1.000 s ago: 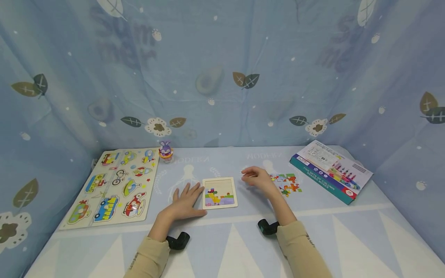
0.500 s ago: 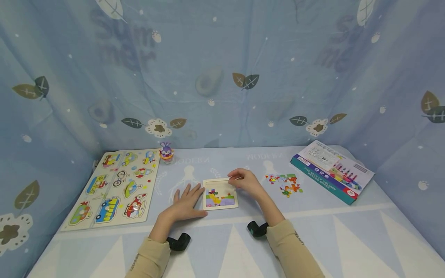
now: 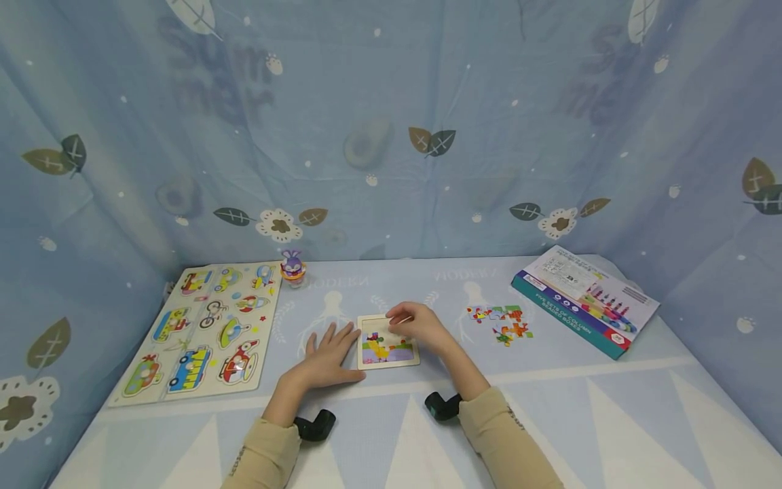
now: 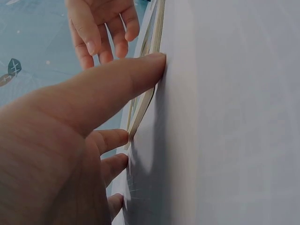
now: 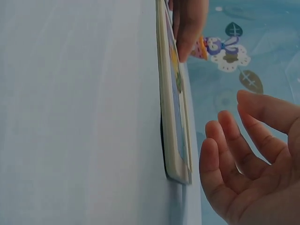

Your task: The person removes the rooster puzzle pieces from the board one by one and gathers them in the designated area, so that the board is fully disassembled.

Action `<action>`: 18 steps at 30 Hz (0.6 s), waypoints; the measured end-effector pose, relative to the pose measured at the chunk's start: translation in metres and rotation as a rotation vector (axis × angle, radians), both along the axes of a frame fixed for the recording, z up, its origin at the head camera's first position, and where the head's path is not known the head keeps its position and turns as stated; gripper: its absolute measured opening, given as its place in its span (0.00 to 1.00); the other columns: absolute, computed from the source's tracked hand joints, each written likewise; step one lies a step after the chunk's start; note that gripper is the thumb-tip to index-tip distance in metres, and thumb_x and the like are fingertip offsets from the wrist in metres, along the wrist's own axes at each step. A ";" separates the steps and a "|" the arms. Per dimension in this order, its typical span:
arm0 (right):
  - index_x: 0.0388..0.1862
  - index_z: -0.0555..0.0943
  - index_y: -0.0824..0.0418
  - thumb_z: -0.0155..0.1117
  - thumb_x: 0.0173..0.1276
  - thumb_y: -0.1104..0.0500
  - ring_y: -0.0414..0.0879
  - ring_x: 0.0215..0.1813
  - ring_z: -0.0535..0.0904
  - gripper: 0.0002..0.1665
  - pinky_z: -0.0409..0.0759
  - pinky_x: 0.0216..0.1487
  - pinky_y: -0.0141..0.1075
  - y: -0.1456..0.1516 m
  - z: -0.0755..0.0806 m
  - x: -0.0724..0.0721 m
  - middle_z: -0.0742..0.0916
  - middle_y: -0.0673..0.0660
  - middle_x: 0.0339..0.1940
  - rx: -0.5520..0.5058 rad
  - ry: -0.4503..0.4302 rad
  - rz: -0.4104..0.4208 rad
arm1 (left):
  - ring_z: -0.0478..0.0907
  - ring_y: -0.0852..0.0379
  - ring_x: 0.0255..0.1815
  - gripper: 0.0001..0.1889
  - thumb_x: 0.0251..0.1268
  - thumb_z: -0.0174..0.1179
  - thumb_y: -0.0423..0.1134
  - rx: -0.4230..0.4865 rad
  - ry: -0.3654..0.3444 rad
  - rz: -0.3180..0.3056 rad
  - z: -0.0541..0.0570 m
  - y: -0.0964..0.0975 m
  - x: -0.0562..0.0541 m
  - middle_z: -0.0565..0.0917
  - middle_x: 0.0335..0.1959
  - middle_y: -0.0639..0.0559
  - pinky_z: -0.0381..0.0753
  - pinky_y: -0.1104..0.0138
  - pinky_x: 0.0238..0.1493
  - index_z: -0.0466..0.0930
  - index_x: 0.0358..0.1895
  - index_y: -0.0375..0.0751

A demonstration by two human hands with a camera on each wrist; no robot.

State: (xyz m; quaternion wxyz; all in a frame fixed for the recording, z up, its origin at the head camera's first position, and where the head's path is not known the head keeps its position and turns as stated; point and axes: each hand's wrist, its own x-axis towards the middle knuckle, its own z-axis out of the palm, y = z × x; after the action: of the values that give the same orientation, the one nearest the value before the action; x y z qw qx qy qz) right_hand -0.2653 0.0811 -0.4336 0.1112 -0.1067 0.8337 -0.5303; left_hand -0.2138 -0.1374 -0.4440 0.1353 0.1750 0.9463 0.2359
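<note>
From where I stood, the square puzzle tray of pale wood (image 3: pixel 391 366) lay flat on the worktop, straight in front of the person and between the two hands. It looked nearly as deep as wide, so no long axis mattered. Printed pieces (image 3: pixel 380 351) filled its near part; bare wood showed along the far part.

The right hand (image 3: pixel 421 327) reached in from the right, over the tray's far right portion, its fingertips above the frame and apart from it. To my eye, that was the telling relation: bare wood below and just leftward of the right grip. That grip was narrow, thumb and forefinger tips close together; I couldn't tell whether they held anything.

The left hand (image 3: pixel 324 356) lay spread wide, gripping nothing, its thumb and forefinger touching the tray's left edge. The loose, brightly coloured jigsaw pieces (image 3: pixel 514 330) lay right of the right hand, well apart from the tray.
</note>
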 end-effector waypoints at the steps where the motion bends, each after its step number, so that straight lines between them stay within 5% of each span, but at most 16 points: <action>1: 0.44 0.81 0.63 0.65 0.59 0.63 0.43 0.33 0.77 0.13 0.78 0.33 0.34 -0.001 -0.001 0.000 0.83 0.54 0.35 0.006 -0.004 0.010 | 0.34 0.38 0.73 0.44 0.53 0.62 0.54 0.001 0.000 -0.001 0.000 0.000 0.000 0.50 0.74 0.43 0.27 0.39 0.64 0.55 0.71 0.39; 18: 0.41 0.81 0.62 0.64 0.59 0.64 0.44 0.36 0.78 0.10 0.78 0.36 0.34 -0.020 0.002 0.007 0.83 0.53 0.34 0.162 0.091 0.103 | 0.34 0.37 0.73 0.44 0.53 0.62 0.54 0.000 -0.006 0.001 0.001 0.001 0.000 0.50 0.74 0.43 0.27 0.38 0.63 0.55 0.70 0.39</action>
State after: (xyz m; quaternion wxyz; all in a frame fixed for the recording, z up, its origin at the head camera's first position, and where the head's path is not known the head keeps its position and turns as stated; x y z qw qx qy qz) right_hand -0.2585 0.0609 -0.4320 0.1087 -0.1642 0.8714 -0.4493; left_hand -0.2138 -0.1366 -0.4434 0.1382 0.1737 0.9460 0.2364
